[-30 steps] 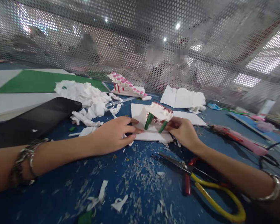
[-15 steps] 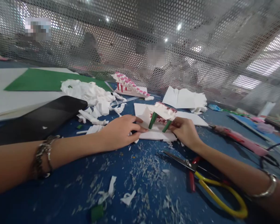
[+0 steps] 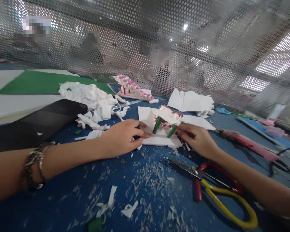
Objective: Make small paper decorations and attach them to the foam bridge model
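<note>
In front of me stands a small paper model with a sloping white roof (image 3: pixel 170 113) trimmed in dark red. Two green posts (image 3: pixel 157 125) lean beneath the roof, above a white base board (image 3: pixel 157 141). My left hand (image 3: pixel 124 138) is open, its outstretched fingers resting on the left part of the board. At the model's right side is my right hand (image 3: pixel 199 138), thumb and fingertips close together beside the nearer post. Whatever those fingertips hold is hidden. Scissors (image 3: pixel 195 172) with one red and one yellow handle lie spread on the blue table, nearer me.
White paper scraps (image 3: pixel 87 95) lie heaped at left, behind a black phone-like slab (image 3: pixel 38 124) and near a green sheet (image 3: pixel 38 83). Behind stands another model with pink dots (image 3: pixel 132 85). A pink-red glue gun (image 3: pixel 251 145) lies right. Perforated metal mesh (image 3: pixel 135 48) closes the back.
My right hand has drawn slightly to the right, and more of the scissors' red handle shows. My left hand stays against the board, and the view has shifted a little.
</note>
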Demonstrator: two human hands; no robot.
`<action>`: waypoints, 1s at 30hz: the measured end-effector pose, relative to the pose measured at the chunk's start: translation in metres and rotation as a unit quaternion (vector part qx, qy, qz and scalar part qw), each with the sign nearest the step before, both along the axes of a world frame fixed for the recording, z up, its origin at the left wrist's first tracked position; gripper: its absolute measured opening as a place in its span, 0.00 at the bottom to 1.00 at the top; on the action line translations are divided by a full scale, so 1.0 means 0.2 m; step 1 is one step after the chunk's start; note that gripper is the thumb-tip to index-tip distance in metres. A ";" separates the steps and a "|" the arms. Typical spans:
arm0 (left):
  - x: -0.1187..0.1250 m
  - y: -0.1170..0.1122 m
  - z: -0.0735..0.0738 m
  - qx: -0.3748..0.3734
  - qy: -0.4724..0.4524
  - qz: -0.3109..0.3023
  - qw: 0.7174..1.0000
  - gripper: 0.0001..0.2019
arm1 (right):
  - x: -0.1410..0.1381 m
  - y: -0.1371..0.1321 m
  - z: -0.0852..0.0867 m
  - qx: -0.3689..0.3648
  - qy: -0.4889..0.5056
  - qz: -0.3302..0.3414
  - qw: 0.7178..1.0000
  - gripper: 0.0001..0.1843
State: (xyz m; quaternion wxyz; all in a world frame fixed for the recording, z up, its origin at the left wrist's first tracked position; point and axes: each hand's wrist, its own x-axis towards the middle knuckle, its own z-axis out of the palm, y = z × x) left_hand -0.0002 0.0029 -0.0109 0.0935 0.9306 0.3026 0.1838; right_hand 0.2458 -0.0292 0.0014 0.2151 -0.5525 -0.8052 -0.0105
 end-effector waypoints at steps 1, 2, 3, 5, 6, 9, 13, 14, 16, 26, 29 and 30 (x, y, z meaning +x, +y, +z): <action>0.00 0.00 0.00 0.001 0.001 -0.001 1.000 0.15 | 0.00 0.00 0.00 0.008 -0.004 0.007 1.000 0.15; 0.00 0.00 0.00 0.001 0.001 -0.002 1.000 0.15 | 0.01 0.00 0.00 0.015 -0.007 0.014 1.000 0.14; 0.00 0.00 0.00 0.000 0.003 -0.003 1.000 0.15 | 0.01 -0.01 0.00 0.021 -0.012 0.021 0.999 0.14; 0.00 0.00 0.00 -0.001 0.007 -0.003 1.000 0.14 | 0.01 -0.01 0.00 0.028 -0.028 0.038 0.998 0.14; 0.00 0.00 0.00 -0.001 0.010 -0.003 1.000 0.14 | 0.01 0.00 0.00 0.028 -0.039 0.047 0.998 0.14; 0.00 0.00 0.00 0.001 0.012 -0.002 1.000 0.15 | 0.01 0.00 -0.01 0.024 -0.077 0.075 0.994 0.14; 0.00 0.00 0.00 0.000 0.009 -0.002 1.000 0.15 | 0.01 0.02 -0.02 0.033 -0.117 0.109 0.987 0.16; 0.00 0.00 0.00 0.000 0.009 -0.003 1.000 0.15 | 0.01 0.02 -0.03 0.032 -0.122 0.113 0.986 0.16; 0.00 0.00 0.00 0.002 0.008 -0.004 1.000 0.15 | 0.01 0.03 -0.03 0.029 -0.128 0.117 0.984 0.16; 0.00 0.00 0.00 0.003 0.007 -0.005 1.000 0.14 | 0.03 0.00 -0.01 0.052 -0.118 0.108 0.986 0.16; 0.00 0.00 0.00 0.002 0.005 -0.005 1.000 0.14 | 0.02 0.01 -0.02 0.053 -0.115 0.117 0.985 0.16; 0.00 0.00 0.00 0.001 0.004 -0.005 1.000 0.14 | 0.02 0.01 -0.03 0.052 -0.116 0.115 0.985 0.16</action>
